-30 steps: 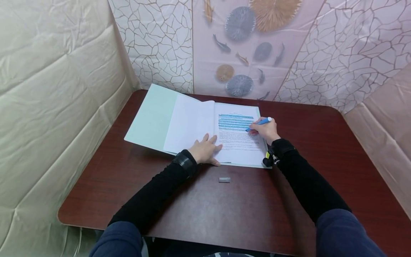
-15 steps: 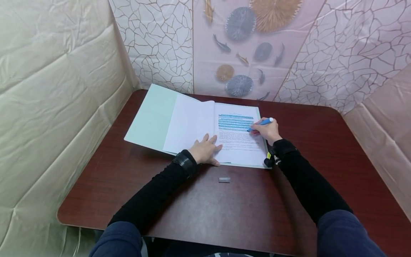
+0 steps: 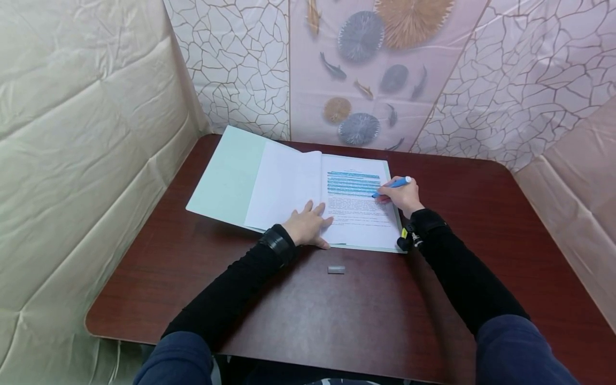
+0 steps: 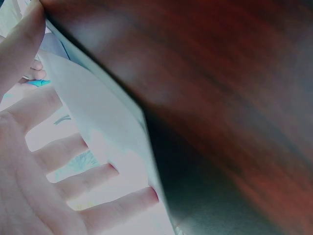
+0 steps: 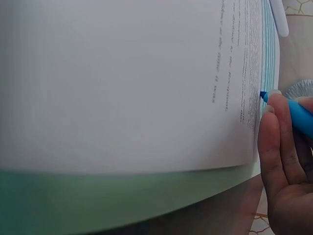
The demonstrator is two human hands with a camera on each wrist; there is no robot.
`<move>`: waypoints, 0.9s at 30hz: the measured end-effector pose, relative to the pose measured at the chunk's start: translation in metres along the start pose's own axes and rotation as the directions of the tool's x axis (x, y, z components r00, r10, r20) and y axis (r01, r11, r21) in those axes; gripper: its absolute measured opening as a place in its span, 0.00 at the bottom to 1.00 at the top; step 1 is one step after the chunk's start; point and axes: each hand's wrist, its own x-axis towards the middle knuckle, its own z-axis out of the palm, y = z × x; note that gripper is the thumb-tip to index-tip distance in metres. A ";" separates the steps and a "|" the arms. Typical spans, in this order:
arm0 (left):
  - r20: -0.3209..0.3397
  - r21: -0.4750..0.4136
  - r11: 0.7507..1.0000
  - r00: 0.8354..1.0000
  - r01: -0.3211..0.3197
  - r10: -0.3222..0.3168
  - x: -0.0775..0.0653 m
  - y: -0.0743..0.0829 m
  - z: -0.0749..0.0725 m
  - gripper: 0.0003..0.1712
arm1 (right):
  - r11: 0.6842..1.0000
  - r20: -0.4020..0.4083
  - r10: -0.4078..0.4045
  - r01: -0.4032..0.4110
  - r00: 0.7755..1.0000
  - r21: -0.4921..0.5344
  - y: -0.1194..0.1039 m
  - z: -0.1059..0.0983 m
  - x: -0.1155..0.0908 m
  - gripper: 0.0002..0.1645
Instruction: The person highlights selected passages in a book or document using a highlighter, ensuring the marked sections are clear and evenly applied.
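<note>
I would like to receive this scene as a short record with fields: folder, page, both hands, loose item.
folder: pale green folder, open on the table
page: printed page, upper lines marked blue
left hand: fingers spread, resting over papers
right hand: holds blue marker, tip at the lowest blue line
loose item: small grey piece, nearer the person than the folder

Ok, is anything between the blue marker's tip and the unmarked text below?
Nothing visible is. The right hand holds the blue marker at the lower edge of the blue lines, with the unmarked text directly below; the left hand rests lower left.
</note>
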 end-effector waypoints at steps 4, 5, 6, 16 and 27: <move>-0.001 -0.002 1.000 1.000 -0.001 0.001 0.000 0.000 -0.001 0.46 | 1.000 0.000 -0.014 0.014 1.000 0.002 0.001 -0.002 0.000 0.15; -0.001 -0.002 1.000 1.000 -0.001 0.001 0.000 0.000 -0.001 0.46 | 1.000 -0.001 -0.018 0.018 1.000 0.001 0.002 -0.003 0.001 0.14; -0.001 -0.002 1.000 1.000 -0.001 0.001 0.000 0.000 -0.001 0.46 | 1.000 -0.001 -0.024 0.024 1.000 0.001 0.002 -0.003 0.001 0.14; 0.003 -0.003 1.000 1.000 0.000 0.000 0.001 0.000 0.001 0.46 | 0.999 0.005 -0.038 0.038 0.999 0.016 0.006 -0.004 0.002 0.13; 0.004 -0.004 1.000 1.000 -0.001 0.001 0.000 -0.001 0.000 0.46 | 0.999 -0.006 -0.049 0.049 0.999 -0.001 0.009 -0.007 0.003 0.13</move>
